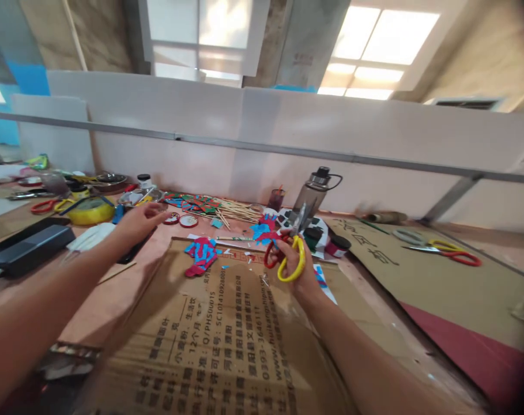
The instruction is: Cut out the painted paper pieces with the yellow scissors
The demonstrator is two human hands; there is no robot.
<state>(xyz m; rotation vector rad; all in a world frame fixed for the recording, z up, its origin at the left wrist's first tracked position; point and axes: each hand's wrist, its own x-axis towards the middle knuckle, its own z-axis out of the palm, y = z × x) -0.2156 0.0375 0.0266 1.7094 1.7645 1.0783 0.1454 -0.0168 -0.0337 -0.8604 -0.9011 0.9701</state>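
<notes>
My right hand (297,268) grips a pair of scissors (293,253) by its red and yellow handles, with the blades pointing up and away. Past the blades stands a grey water bottle (310,196) with a black cap. My left hand (144,222) reaches over the left side of the table, fingers loosely bent and apart, with nothing visible in them. Beside its fingertips are small red-rimmed lids (188,221). Between the hands, a red and blue striped cut-out (201,256) lies on the printed cardboard (227,334). Another blue and red piece (266,229) is near the scissors.
Thin wooden sticks with coloured pieces (214,206) lie by the back panel. On the left are a yellow tape roll (91,210), a black box-like device (32,245) and a white jar (144,181). A second pair of scissors (447,251) rests on cardboard at right, near a paint jar (338,246).
</notes>
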